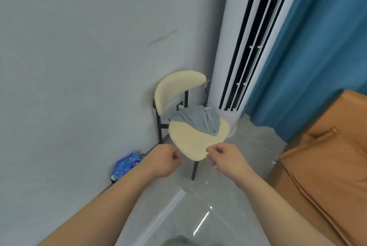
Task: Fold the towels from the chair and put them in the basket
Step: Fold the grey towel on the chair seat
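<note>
Head view, looking down into a room corner.

Chair (pixel 195 142) against the pale wall (pixel 79 47): cream seat and curved cream backrest on dark legs. Stands just beside a tall white air-conditioner tower (pixel 224 70) with long dark vent slots.

Grey towel (pixel 198 119) on the chair: crumpled, unfolded, bunched over the rear half of the seat toward the backrest, one fold running toward the seat's right edge. Front half of the seat bare.

Left hand (pixel 164 163): stretched forward, just short of the seat's front-left edge, fingers loosely curled inward, nothing held. Not touching towel; contact with the seat not discernible.

Right hand (pixel 224 158): likewise stretched forward, at the seat's front-right edge, fingers loosely bent, thumb toward the seat rim, nothing held. Well apart from the towel.

Both bare forearms coming up from the bottom of the frame, converging on the chair.

Surroundings: blue curtain (pixel 317 57) right of the tower; orange upholstered furniture (pixel 327 162) at far right; blue patterned bag (pixel 127 164) on the glossy tiled floor (pixel 198 206) by the wall, left of the chair.
</note>
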Action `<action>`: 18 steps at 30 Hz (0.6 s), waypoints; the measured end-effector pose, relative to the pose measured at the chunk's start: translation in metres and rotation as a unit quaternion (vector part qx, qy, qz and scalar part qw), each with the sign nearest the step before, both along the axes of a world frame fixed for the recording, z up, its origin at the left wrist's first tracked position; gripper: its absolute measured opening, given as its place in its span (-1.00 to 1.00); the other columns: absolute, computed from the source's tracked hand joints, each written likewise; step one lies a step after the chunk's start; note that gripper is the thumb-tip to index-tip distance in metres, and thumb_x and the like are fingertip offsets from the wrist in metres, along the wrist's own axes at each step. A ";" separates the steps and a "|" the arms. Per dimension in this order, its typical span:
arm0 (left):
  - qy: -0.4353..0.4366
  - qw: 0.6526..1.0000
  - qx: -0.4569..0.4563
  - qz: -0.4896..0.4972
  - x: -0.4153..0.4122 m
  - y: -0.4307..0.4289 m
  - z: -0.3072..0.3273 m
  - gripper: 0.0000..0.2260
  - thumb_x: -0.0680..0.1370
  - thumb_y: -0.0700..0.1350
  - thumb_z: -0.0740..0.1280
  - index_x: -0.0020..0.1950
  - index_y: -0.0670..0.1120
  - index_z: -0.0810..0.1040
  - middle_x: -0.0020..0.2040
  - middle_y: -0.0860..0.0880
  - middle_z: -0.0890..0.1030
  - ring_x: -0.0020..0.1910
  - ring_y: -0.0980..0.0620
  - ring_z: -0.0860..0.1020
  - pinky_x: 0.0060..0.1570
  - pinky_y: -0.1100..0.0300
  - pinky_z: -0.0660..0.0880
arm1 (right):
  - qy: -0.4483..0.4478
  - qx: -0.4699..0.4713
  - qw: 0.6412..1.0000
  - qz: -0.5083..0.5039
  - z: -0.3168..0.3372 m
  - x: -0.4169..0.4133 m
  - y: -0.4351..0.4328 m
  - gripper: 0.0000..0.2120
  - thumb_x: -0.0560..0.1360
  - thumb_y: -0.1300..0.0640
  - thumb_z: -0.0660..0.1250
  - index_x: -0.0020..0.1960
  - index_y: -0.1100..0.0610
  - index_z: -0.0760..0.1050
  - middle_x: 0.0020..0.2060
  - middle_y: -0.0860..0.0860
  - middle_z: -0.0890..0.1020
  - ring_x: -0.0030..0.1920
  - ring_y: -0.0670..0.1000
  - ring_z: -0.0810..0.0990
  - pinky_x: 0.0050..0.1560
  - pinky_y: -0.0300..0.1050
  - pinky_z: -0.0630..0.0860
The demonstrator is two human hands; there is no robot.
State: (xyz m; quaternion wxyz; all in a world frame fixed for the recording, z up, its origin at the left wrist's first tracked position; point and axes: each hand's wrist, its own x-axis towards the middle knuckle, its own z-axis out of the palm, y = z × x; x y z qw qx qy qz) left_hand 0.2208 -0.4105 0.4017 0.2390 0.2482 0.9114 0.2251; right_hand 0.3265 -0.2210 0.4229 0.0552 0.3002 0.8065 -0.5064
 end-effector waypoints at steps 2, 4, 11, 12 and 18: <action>-0.004 1.000 -0.002 0.022 -0.016 0.031 0.006 -0.87 0.55 -0.07 0.31 -0.10 -0.09 0.61 -0.15 0.01 0.66 -0.13 0.00 0.62 -0.06 0.05 0.59 | 0.002 -0.004 1.000 0.018 0.007 -0.026 0.039 -0.81 0.63 0.10 0.27 -0.06 0.08 0.63 -0.11 -0.03 0.72 -0.15 0.00 0.70 -0.17 -0.19 0.54; -0.012 0.999 -0.005 0.043 -0.029 0.058 0.011 -0.88 0.56 -0.05 0.31 -0.11 -0.04 0.60 -0.16 0.04 0.65 -0.13 0.01 0.62 -0.03 0.03 0.60 | 0.001 -0.006 1.000 0.029 0.013 -0.050 0.072 -0.82 0.64 0.09 0.27 -0.08 0.02 0.61 -0.10 -0.04 0.72 -0.16 -0.01 0.69 -0.25 -0.26 0.51; -0.052 0.994 -0.003 0.092 -0.102 0.140 -0.017 -0.91 0.55 -0.07 0.33 -0.13 -0.02 0.60 -0.17 0.04 0.65 -0.16 0.02 0.65 -0.03 0.01 0.63 | -0.022 0.022 0.995 0.090 0.000 -0.134 0.173 -0.79 0.64 0.04 0.26 0.00 0.07 0.65 -0.10 -0.06 0.72 -0.12 -0.04 0.72 -0.12 -0.16 0.56; -0.054 0.994 -0.001 0.093 -0.117 0.154 -0.025 -0.90 0.55 -0.06 0.32 -0.13 -0.02 0.60 -0.18 0.05 0.65 -0.17 0.03 0.65 -0.05 0.02 0.63 | -0.029 0.032 0.995 0.093 -0.003 -0.147 0.189 -0.78 0.64 0.04 0.26 0.00 0.09 0.65 -0.11 -0.02 0.72 -0.11 -0.02 0.72 -0.13 -0.15 0.56; -0.088 0.992 -0.006 0.090 -0.209 0.246 -0.063 -0.85 0.57 -0.10 0.30 -0.14 -0.14 0.55 -0.17 -0.04 0.65 -0.20 -0.02 0.63 -0.15 0.08 0.57 | -0.074 0.069 0.989 0.105 -0.022 -0.229 0.282 -0.81 0.62 0.08 0.29 0.01 0.10 0.67 -0.11 0.03 0.74 -0.16 -0.02 0.72 -0.13 -0.18 0.59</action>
